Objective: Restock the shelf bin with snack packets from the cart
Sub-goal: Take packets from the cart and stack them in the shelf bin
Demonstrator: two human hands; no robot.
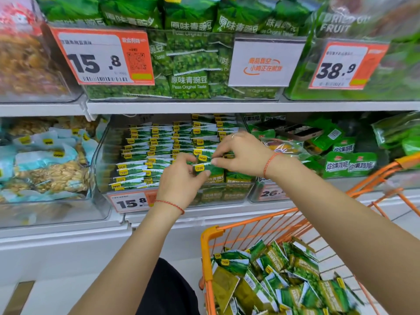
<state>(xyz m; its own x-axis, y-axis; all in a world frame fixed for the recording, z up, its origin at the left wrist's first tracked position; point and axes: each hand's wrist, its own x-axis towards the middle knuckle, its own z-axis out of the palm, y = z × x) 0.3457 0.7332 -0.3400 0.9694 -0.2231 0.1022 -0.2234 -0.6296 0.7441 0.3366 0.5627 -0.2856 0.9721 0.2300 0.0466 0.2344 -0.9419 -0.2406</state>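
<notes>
Glossy film, clear plastic, coated wire

The snack packets (204, 165) in the shelf bin (100, 155) are shiny printed film with white crimped edges; the bin itself is clear, smooth plastic (it catches glare on its curved wall). The cart (210, 237) is orange-coated wire, slightly glossy. The price card (129, 202) looks like matt paper behind a plastic holder. A thin red cord bracelet (172, 204) looks braided. The shelf edge (204, 108) is smooth and pale.

Clear shelf bin (100, 155) packed with upright rows of green snack packets (145, 160); more lying loose in orange cart (209, 237)
</notes>
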